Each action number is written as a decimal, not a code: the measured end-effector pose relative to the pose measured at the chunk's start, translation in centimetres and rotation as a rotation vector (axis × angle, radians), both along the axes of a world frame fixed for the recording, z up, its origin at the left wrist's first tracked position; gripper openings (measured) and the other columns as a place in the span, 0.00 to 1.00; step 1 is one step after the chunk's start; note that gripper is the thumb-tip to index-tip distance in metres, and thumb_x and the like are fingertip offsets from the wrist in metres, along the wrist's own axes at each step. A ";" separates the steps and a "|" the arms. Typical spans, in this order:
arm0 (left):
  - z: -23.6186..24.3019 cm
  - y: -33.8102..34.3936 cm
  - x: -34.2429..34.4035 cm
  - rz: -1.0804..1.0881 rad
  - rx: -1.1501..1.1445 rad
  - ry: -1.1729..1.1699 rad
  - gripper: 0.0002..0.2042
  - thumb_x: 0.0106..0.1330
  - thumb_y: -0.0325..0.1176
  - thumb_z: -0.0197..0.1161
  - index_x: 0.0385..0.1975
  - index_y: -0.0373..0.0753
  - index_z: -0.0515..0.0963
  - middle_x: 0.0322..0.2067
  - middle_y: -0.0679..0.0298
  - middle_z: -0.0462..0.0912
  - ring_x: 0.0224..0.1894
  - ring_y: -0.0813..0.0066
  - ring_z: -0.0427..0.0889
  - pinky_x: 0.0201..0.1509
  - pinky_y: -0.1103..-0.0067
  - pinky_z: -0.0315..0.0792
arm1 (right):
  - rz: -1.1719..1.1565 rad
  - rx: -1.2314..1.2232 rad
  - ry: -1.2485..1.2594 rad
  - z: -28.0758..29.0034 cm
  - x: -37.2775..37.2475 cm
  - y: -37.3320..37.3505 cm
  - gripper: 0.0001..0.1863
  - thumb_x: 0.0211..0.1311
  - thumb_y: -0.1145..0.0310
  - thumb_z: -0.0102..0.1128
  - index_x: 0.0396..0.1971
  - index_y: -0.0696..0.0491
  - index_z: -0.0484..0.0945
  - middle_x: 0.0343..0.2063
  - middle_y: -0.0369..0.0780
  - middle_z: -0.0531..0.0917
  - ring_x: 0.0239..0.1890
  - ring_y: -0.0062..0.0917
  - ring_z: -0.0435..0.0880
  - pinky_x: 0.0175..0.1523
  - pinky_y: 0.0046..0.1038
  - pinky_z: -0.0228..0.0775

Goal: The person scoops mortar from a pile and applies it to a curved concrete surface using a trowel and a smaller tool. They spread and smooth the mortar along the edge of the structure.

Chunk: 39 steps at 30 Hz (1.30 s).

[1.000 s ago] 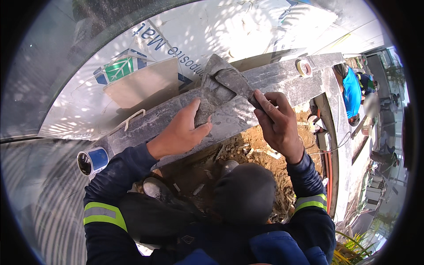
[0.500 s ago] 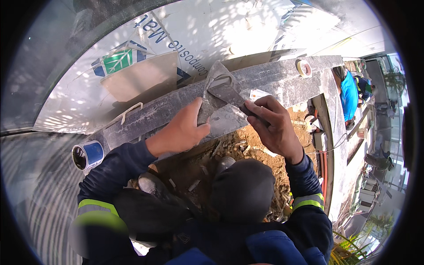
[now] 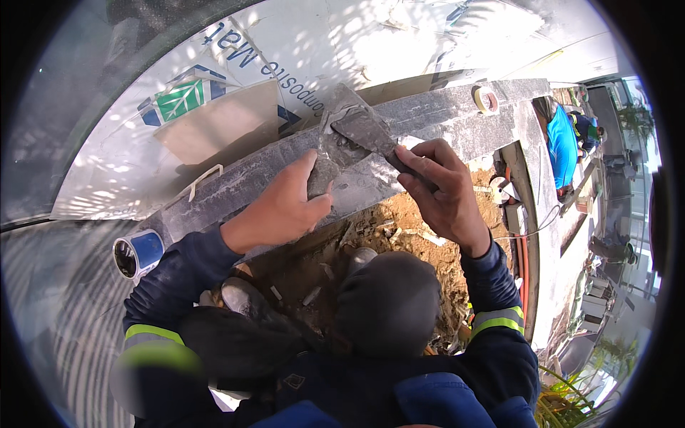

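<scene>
My left hand (image 3: pixel 275 203) grips the near end of a flat grey slab-like piece (image 3: pixel 325 173) between thumb and fingers, held over the stone ledge. Wet grey paste (image 3: pixel 344 113) is smeared on the far part of the piece. In my right hand (image 3: pixel 444 192) is a putty knife (image 3: pixel 365 135), fingers closed round its handle. The knife's blade points left and lies over the paste. Part of the handle is hidden by my fingers.
Beyond the hands runs a long grey stone ledge (image 3: pixel 457 128) bearing a tape roll (image 3: pixel 486 100). A blue-and-white can (image 3: pixel 146 251) stands at left. A tan board (image 3: pixel 217 127) leans on a printed white panel. Below lies a dirt trench (image 3: pixel 410 232). A person in blue (image 3: pixel 561 150) is at right.
The view has shifted slightly, and both hands keep their grips. The knife blade has moved a little over the piece, and dark paste now shows below the blade.
</scene>
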<state>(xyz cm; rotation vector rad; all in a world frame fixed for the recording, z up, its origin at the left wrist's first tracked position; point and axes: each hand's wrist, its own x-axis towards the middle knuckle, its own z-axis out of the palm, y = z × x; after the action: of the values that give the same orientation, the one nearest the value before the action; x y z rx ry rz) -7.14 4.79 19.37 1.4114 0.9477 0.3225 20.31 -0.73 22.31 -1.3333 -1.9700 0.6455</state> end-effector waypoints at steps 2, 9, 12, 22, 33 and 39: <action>0.5 0.6 0.1 -0.015 -0.022 -0.013 0.23 0.67 0.24 0.59 0.60 0.25 0.64 0.34 0.66 0.78 0.24 0.83 0.75 0.28 0.80 0.73 | 0.036 -0.043 -0.042 0.2 0.1 -0.1 0.21 0.59 0.79 0.70 0.54 0.54 0.84 0.40 0.44 0.80 0.36 0.33 0.82 0.38 0.32 0.75; -0.7 0.7 -0.3 -0.012 0.077 -0.102 0.15 0.67 0.26 0.60 0.51 0.29 0.68 0.29 0.65 0.76 0.23 0.81 0.75 0.29 0.79 0.72 | -0.035 0.074 -0.016 0.3 0.3 -0.1 0.21 0.60 0.78 0.71 0.54 0.54 0.83 0.41 0.43 0.80 0.34 0.30 0.82 0.37 0.30 0.75; 0.7 0.6 0.3 -0.019 -0.037 -0.119 0.16 0.66 0.29 0.61 0.48 0.26 0.69 0.24 0.63 0.77 0.22 0.80 0.76 0.30 0.77 0.72 | -0.021 0.018 -0.040 -0.2 0.3 -0.2 0.20 0.60 0.78 0.71 0.54 0.55 0.84 0.41 0.43 0.80 0.34 0.30 0.82 0.36 0.30 0.75; 1.8 1.3 -0.9 -0.039 -0.076 -0.128 0.12 0.66 0.27 0.61 0.44 0.29 0.69 0.23 0.64 0.76 0.22 0.81 0.76 0.28 0.79 0.71 | -0.118 0.087 -0.030 1.4 -0.4 0.7 0.21 0.61 0.81 0.69 0.55 0.56 0.83 0.42 0.44 0.81 0.37 0.30 0.82 0.39 0.29 0.75; 0.9 1.2 -0.9 -0.067 -0.139 -0.077 0.27 0.66 0.57 0.69 0.38 0.34 0.73 0.21 0.63 0.76 0.17 0.75 0.76 0.21 0.81 0.72 | 0.099 0.126 0.247 2.4 5.8 1.5 0.17 0.70 0.67 0.64 0.55 0.57 0.82 0.45 0.47 0.83 0.45 0.39 0.84 0.50 0.35 0.77; 2.9 0.7 4.4 -0.142 -0.040 -0.098 0.21 0.69 0.46 0.69 0.42 0.30 0.76 0.31 0.60 0.80 0.25 0.76 0.79 0.26 0.78 0.76 | -0.015 0.173 0.155 3.8 9.2 -4.7 0.17 0.68 0.67 0.67 0.53 0.57 0.83 0.43 0.47 0.84 0.46 0.42 0.84 0.50 0.38 0.77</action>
<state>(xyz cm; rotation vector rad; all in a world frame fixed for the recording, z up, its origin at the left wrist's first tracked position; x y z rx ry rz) -2.78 5.47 22.27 1.4054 0.7658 0.2633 29.54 -5.44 26.07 -1.1575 -1.8447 0.5412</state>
